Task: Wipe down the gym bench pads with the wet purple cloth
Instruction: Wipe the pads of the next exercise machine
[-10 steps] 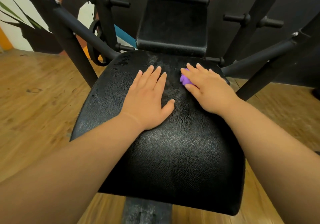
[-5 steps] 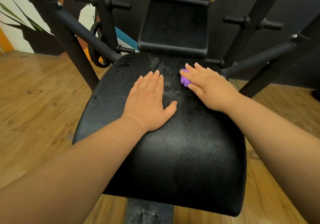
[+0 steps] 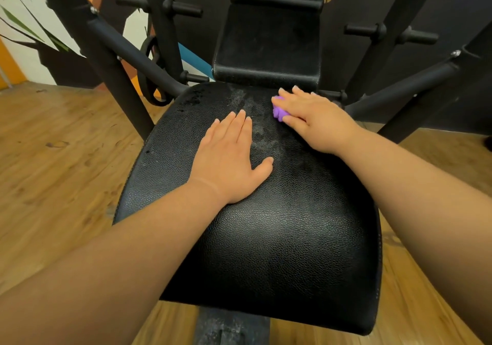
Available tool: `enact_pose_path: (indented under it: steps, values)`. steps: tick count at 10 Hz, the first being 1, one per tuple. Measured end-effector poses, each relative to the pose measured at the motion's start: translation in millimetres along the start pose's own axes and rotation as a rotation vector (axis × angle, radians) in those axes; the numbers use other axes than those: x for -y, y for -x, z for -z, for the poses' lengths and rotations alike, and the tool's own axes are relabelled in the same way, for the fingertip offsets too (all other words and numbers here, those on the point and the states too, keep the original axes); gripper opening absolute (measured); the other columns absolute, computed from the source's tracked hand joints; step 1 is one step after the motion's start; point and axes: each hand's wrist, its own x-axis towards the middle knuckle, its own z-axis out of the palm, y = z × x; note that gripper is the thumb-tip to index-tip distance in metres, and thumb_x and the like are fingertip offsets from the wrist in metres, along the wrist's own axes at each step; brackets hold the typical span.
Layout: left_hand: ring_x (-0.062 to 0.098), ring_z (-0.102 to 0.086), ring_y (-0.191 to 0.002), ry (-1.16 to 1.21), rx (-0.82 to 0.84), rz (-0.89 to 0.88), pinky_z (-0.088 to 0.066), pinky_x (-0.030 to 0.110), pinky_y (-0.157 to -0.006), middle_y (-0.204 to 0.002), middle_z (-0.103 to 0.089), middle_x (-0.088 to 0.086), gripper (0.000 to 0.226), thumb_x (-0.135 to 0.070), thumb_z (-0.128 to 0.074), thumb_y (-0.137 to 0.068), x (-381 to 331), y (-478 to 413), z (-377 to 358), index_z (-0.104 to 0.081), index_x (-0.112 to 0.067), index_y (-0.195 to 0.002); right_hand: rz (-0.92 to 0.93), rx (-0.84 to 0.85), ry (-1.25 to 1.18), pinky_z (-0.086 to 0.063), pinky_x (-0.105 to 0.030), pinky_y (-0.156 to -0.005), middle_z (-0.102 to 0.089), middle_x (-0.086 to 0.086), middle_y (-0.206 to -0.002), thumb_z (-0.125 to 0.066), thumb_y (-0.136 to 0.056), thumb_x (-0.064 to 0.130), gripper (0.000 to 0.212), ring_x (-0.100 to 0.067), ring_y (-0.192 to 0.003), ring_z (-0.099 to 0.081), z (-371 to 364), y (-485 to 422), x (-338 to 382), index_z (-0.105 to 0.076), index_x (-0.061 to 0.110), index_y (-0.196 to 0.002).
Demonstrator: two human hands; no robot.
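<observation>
I read right hand point(image 3: 314, 122) palm-down, fingers and thumb closed round purple cloth point(image 3: 279, 112): small crumpled wad, only edge showing, at far right of seat pad point(image 3: 279, 243). Seat pad: black pebbled vinyl, rounded edges, pale streaked film at far centre. Left hand point(image 3: 231, 163) flat mid-pad, fingers straight, holding nothing. Back pad point(image 3: 269, 48) just beyond seat pad, same vinyl. Wood-plank floor point(image 3: 61, 158) beneath.

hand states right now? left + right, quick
Left hand: open, flat on the seat pad, holding nothing.
Right hand: closed, fingers and thumb curled round the bunched purple cloth, pressing it on the same pad.
</observation>
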Motion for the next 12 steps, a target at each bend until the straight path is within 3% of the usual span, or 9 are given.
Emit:
enact_pose_path:
  steps: [1, 4, 6, 8, 9, 11, 12]
  values:
    - [0.018, 0.001, -0.15, 0.003, 0.005, 0.005, 0.005, 0.035, -0.12, -0.163, -0.003, 0.004, 0.085, -0.066, -0.021, -0.091, -0.8, 0.3, 0.4, -0.009, -0.012, -0.155, 0.134, 0.043, -0.048, -0.007, -0.03, -0.118, -0.026, 0.009, -0.155, -0.044, -0.102, 0.024, 0.046, -0.003, -0.142, -0.012, -1.7, 14.0, -2.9, -0.035, 0.026, -0.147]
    - [0.017, 0.003, -0.15, 0.029, 0.01, 0.007, 0.005, 0.035, -0.119, -0.163, -0.001, 0.003, 0.084, -0.065, -0.028, -0.092, 0.1, 0.4, 1.3, -0.008, -0.013, -0.155, -0.072, -0.011, -0.017, -0.009, -0.034, -0.119, -0.022, 0.004, -0.159, -0.038, -0.104, 0.025, 0.047, -0.017, -0.149, -0.012, 1.9, -27.0, -1.8, -0.03, 0.024, -0.15]
    - [0.017, 0.002, -0.15, 0.03, 0.009, 0.013, 0.004, 0.035, -0.12, -0.163, -0.002, 0.003, 0.086, -0.067, -0.022, -0.09, -0.1, 0.6, 0.5, -0.009, -0.013, -0.155, 0.144, 0.055, -0.076, -0.006, -0.026, -0.115, -0.027, 0.009, -0.155, -0.045, -0.102, 0.024, 0.046, -0.003, -0.141, -0.012, -3.3, 5.0, -1.4, -0.035, 0.024, -0.147]
    - [0.017, 0.002, -0.15, 0.025, 0.021, 0.017, 0.004, 0.035, -0.12, -0.163, -0.002, 0.002, 0.086, -0.068, -0.021, -0.089, -0.1, 0.7, -0.2, -0.009, -0.013, -0.155, -0.05, 0.021, -0.04, -0.007, -0.032, -0.119, -0.021, 0.006, -0.159, -0.037, -0.104, 0.026, 0.046, -0.013, -0.148, -0.011, 5.1, -27.8, 2.7, -0.03, 0.026, -0.15]
    - [0.017, 0.001, -0.15, 0.028, 0.019, 0.015, 0.004, 0.035, -0.119, -0.163, -0.004, 0.003, 0.091, -0.067, -0.017, -0.082, 0.1, 0.7, 0.2, -0.01, -0.013, -0.155, -0.043, -0.003, -0.027, -0.007, -0.034, -0.118, -0.021, 0.006, -0.159, -0.039, -0.104, 0.026, 0.046, -0.015, -0.148, -0.011, -2.1, -22.6, 9.0, -0.031, 0.027, -0.15]
    - [0.017, 0.001, -0.15, 0.028, 0.012, 0.013, 0.005, 0.034, -0.119, -0.163, -0.004, 0.003, 0.091, -0.067, -0.017, -0.082, 0.1, 0.6, -0.7, -0.011, -0.013, -0.155, 0.102, 0.015, -0.111, -0.008, -0.023, -0.116, -0.029, 0.008, -0.155, -0.049, -0.1, 0.026, 0.046, -0.009, -0.145, -0.019, -5.7, -3.1, 4.6, -0.039, 0.026, -0.146]
    - [0.017, 0.0, -0.15, 0.023, 0.016, 0.013, 0.004, 0.034, -0.119, -0.163, -0.004, 0.003, 0.091, -0.068, -0.017, -0.082, 0.7, 0.7, -0.7, -0.01, -0.013, -0.155, 0.016, 0.007, -0.098, -0.01, -0.029, -0.119, -0.028, 0.006, -0.156, -0.044, -0.102, 0.028, 0.046, -0.011, -0.147, -0.017, -1.1, -18.9, 3.2, -0.037, 0.026, -0.147]
